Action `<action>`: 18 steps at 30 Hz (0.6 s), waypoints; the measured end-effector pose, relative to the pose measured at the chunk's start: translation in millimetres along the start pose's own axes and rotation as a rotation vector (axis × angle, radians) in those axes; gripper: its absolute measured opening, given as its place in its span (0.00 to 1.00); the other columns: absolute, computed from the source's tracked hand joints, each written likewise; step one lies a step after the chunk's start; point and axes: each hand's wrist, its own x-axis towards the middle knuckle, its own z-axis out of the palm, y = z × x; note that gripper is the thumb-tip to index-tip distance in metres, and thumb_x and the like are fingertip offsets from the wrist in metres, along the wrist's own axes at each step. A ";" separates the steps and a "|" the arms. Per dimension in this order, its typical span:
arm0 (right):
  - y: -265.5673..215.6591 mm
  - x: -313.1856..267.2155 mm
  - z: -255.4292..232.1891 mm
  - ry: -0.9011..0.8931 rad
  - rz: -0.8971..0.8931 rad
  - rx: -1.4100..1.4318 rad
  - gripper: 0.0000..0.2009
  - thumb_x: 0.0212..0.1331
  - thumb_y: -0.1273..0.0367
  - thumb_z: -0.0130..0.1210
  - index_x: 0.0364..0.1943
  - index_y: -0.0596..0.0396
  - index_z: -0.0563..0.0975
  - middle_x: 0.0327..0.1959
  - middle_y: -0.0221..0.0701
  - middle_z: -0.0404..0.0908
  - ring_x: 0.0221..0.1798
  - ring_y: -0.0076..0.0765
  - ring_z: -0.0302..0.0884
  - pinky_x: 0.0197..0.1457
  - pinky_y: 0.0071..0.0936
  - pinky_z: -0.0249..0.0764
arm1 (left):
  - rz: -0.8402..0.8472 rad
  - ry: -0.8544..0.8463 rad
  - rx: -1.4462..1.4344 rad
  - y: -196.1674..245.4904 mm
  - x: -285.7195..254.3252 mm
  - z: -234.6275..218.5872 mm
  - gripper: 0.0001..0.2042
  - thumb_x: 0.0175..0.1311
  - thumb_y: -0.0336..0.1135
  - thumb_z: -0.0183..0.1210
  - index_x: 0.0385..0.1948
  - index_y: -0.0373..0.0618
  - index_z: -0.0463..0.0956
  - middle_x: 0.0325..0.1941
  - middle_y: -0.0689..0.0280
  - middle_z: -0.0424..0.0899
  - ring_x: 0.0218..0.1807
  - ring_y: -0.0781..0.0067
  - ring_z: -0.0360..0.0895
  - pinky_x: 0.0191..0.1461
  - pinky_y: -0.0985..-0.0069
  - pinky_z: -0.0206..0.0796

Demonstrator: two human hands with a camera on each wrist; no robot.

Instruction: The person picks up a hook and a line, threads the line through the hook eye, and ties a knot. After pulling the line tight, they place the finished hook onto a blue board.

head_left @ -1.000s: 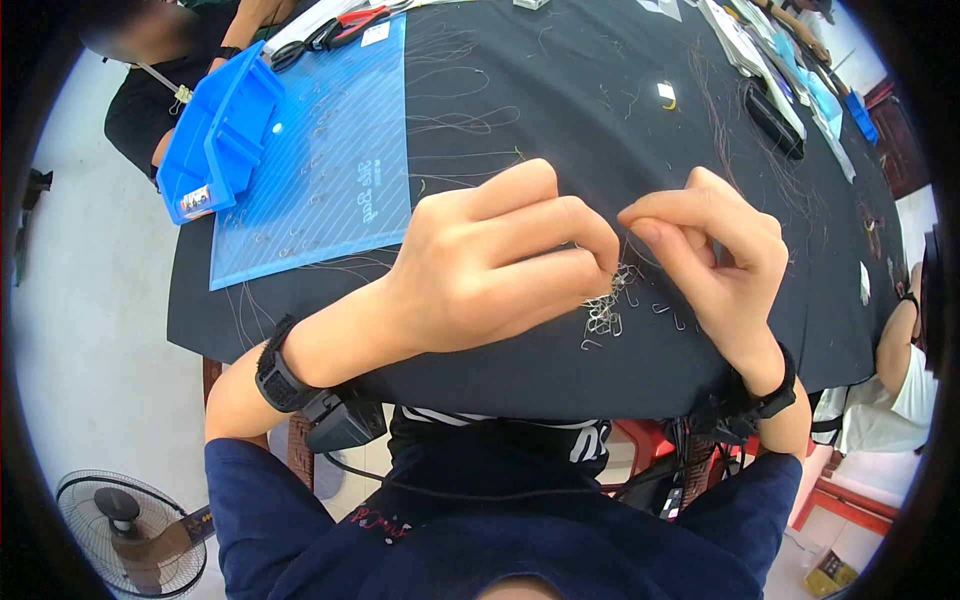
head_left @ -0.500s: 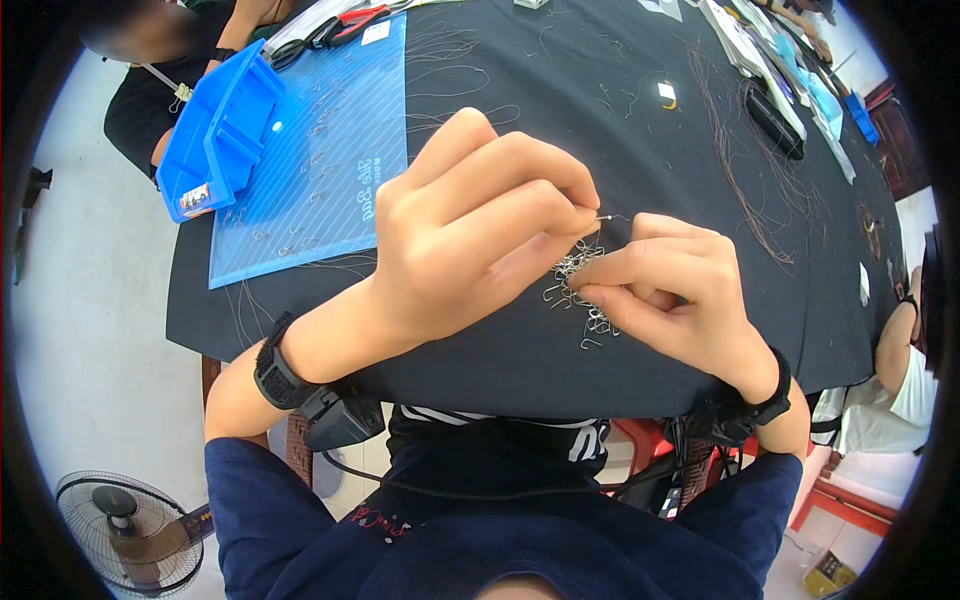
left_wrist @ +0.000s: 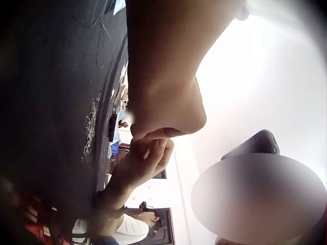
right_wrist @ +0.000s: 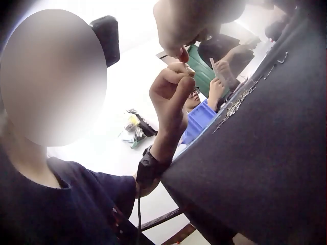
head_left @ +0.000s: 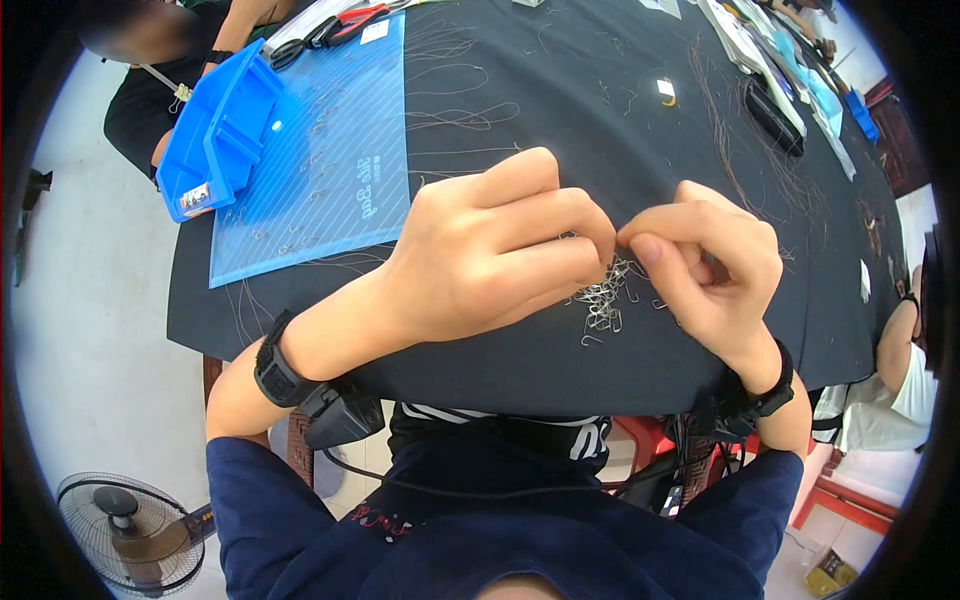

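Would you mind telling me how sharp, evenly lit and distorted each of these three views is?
Head view: fisheye bending with dark corners, yet the left hand, right hand and hooks look sharp. Left wrist view: the near hand is a blurred mass against washed-out brightness. Right wrist view: bright background, dim tablecloth.

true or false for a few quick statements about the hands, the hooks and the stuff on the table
1. Both hands meet fingertip to fingertip above the pile of small metal hooks. True.
2. The left hand lies flat and open on the cloth. False: its fingers are curled in a pinching grip.
3. The blue bin sits at the left edge of the black table. True.
4. The blue mat lies under the hook pile. False: the pile lies on black cloth, apart from the mat.
5. The right hand holds scissors. False: its fingers are curled at the left fingertips.
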 end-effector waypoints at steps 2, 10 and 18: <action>1.7 -0.6 -0.3 0.023 0.036 -0.029 0.05 0.45 0.77 0.63 0.28 0.56 0.82 0.08 0.21 0.58 0.12 0.19 0.54 0.19 0.22 0.51 | 0.013 0.006 -0.020 0.8 0.7 -1.4 0.08 0.33 0.29 0.68 0.19 0.48 0.78 0.29 0.76 0.82 0.23 0.75 0.60 0.24 0.82 0.53; 8.2 -9.8 14.0 -0.145 0.285 0.122 0.02 0.50 0.74 0.61 0.29 0.55 0.81 0.08 0.23 0.52 0.12 0.17 0.49 0.18 0.22 0.48 | -0.011 0.098 -0.105 3.1 1.0 1.4 0.10 0.33 0.26 0.70 0.20 0.48 0.80 0.31 0.75 0.84 0.24 0.77 0.60 0.26 0.82 0.51; 7.3 -9.6 12.2 -0.180 0.285 0.127 0.02 0.52 0.73 0.61 0.29 0.55 0.80 0.07 0.22 0.49 0.11 0.17 0.47 0.17 0.23 0.48 | -0.291 -0.006 -0.400 0.2 1.9 -6.4 0.06 0.45 0.24 0.68 0.23 0.46 0.79 0.34 0.68 0.83 0.30 0.79 0.69 0.31 0.84 0.55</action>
